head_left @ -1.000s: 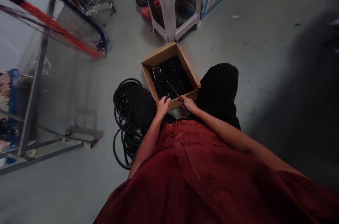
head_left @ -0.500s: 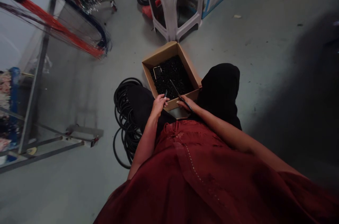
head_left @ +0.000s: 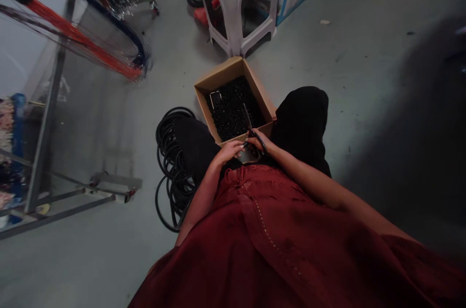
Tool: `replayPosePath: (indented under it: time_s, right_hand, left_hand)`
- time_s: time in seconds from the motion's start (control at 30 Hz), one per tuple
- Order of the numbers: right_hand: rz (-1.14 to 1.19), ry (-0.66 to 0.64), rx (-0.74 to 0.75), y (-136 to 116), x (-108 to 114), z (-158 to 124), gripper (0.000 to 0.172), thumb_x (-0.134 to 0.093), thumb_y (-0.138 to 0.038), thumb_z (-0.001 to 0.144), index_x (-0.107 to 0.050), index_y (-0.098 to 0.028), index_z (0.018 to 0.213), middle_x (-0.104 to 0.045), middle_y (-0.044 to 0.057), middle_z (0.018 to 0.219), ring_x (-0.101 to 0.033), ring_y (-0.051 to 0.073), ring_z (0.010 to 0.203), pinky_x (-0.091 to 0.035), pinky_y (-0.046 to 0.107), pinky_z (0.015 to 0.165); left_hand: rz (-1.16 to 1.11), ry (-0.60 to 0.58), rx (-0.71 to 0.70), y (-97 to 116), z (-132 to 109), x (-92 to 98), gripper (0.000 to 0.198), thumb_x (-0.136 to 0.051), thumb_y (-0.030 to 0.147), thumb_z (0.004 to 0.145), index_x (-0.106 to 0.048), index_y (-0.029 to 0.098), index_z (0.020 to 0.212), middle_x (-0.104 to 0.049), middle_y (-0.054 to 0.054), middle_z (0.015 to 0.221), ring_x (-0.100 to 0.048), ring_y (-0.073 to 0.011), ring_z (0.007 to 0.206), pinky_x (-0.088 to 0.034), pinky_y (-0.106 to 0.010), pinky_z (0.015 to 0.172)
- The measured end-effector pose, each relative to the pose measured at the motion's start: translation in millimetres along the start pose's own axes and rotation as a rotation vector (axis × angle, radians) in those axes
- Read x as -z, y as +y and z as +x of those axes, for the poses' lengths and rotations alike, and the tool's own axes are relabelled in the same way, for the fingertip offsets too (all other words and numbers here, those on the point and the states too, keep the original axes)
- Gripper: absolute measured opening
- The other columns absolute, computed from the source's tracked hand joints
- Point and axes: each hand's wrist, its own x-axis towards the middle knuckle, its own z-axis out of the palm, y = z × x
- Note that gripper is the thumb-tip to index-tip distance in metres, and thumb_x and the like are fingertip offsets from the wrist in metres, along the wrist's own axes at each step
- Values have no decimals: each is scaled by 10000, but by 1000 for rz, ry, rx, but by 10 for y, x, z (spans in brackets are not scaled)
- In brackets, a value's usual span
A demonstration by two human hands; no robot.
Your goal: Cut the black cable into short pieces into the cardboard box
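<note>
- You sit with a cardboard box [head_left: 220, 76] on the floor [head_left: 364, 70] between your knees; it is filled with small black pieces [head_left: 231, 111].
- Your right hand [head_left: 259, 142] is closed around a thin black tube [head_left: 247, 117] at the box's near edge.
- The tube's long axis runs away from you and slightly left. Its near end is in your grip, and its far tip points out over the black pieces.
- Your left hand [head_left: 228, 151] lies just beside the right, with its fingertips touching near the tube's lower end. The view does not show whether it grips anything.
- The right hand is nearer the tube.
- A coil of black hose [head_left: 168, 152] lies left of the box, and a white stool [head_left: 236, 11] stands beyond it.
</note>
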Motion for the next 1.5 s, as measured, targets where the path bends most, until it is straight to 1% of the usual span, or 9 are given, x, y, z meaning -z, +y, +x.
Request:
replayPosePath:
  time_s: [0.2, 0.4, 0.5, 0.6, 0.77, 0.9, 1.13, 1.37, 1.5]
  right_hand:
    - [-2, 61, -2, -62, 8, -17, 327, -602, -274, 653, -468, -210, 944, -504, -61, 638, -504, 111, 524, -429, 243, 524]
    - [46, 144, -2, -59, 39, 6, 367, -557, -325, 686, -432, -227, 1017, -502, -54, 672, -536, 134, 555, -466, 275, 554]
    - [61, 174, 0, -43, 57, 32, 381, -555, -345, 704, -425, -231, 1043, -515, -47, 679, -558, 144, 583, -486, 286, 573]
    - [56, 168, 10, -44, 58, 43, 380, -542, -390, 749, -419, -228, 1071, -548, -31, 714, -573, 142, 606, -501, 289, 593]
    - [-50, 143, 8, -56, 39, 25, 374, -505, -440, 814, -415, -218, 1100, -589, 0, 793, -587, 139, 633, -499, 280, 595]
    - [-227, 78, 13, -59, 18, -18, 398, -604, -454, 773, -511, -204, 1069, -615, 5, 793, -600, 160, 680, -485, 282, 650]
    - [-464, -20, 26, -69, -35, -65, 423, -685, -422, 736, -596, -206, 1089, -684, 51, 921, -627, 241, 883, -462, 304, 778]
    - [-539, -111, 61, -86, -41, -84, 461, -628, -424, 804, -552, -198, 1199, -673, 70, 1108, -625, 227, 977, -462, 287, 818]
    - [-568, -143, 75, -137, -36, -113, 480, -614, -437, 815, -547, -171, 1208, -678, 87, 1078, -632, 224, 943, -461, 277, 792]
  left_hand:
    - [63, 9, -24, 37, -35, -34, 330, -505, 245, 855, -613, 116, 1139, -682, -64, 921, -568, -75, 586, -431, -187, 531]
    - [501, 71, -205, 207, -178, -2, 337, -499, 211, 849, -638, 148, 1150, -684, -85, 1055, -615, -192, 913, -457, -297, 822]
    - [529, 91, -211, 245, -222, 7, 338, -504, 215, 850, -646, 165, 1152, -688, -78, 1066, -606, -211, 978, -440, -307, 868]
    - [418, 196, -216, 198, -195, 48, 337, -520, 243, 850, -650, 160, 1150, -697, -69, 997, -621, -187, 911, -451, -273, 814]
    - [127, 504, -130, 24, -23, 208, 424, -505, 299, 873, -563, 125, 1255, -657, -29, 762, -548, -99, 588, -416, -204, 577]
    - [98, 571, -120, -53, 73, 254, 419, -533, 298, 859, -563, 141, 1247, -629, -7, 703, -507, -78, 531, -386, -191, 547]
    - [88, 575, -137, -26, 52, 228, 391, -528, 279, 867, -580, 161, 1236, -619, -6, 706, -491, -75, 539, -377, -186, 541]
    - [70, 517, -151, -4, 38, 221, 431, -525, 278, 871, -560, 163, 1285, -608, -10, 697, -477, -79, 534, -377, -190, 531]
    - [74, 464, -157, 6, 29, 232, 468, -492, 256, 883, -516, 168, 1342, -578, 1, 683, -449, -71, 518, -367, -183, 518]
